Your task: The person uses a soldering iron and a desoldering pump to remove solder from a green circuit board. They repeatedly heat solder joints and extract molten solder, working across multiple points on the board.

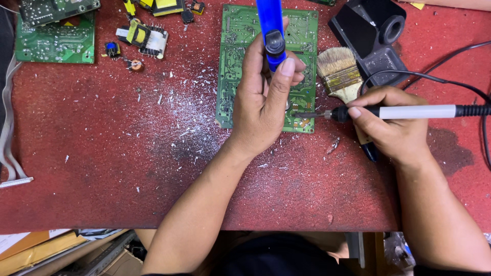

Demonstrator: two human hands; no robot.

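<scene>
The head view looks straight down on a red work surface (92, 168) dusted with white flecks and shavings. The left hand (263, 99) is closed around a blue pump tool (271, 28), which stands upright over a green circuit board (240, 61); the thumb lies along the tool's dark knob and the fingers wrap its body. The circuit board lies flat at the upper middle of the surface, solder side up, partly covered by the left hand. The right hand (391, 122) is closed in a pen-style grip on a soldering iron (409, 111) with a white barrel and a black collar. The iron lies nearly level, pointing left, and its metal tip meets the lower right part of the circuit board, just beside the left hand. A black cord (475, 110) runs from the iron's rear end off the right edge. A flat paintbrush (340, 74) with pale bristles lies just right of the board, its handle passing under the right hand. A black stand (371, 38) sits beyond the brush near the upper right. At the upper left lie a second green board (53, 43), a yellow-and-white transformer (143, 37) and several small loose parts. A grey ribbon cable (9, 148) hangs along the left edge. Cardboard and papers (46, 245) show below the front edge of the surface.
</scene>
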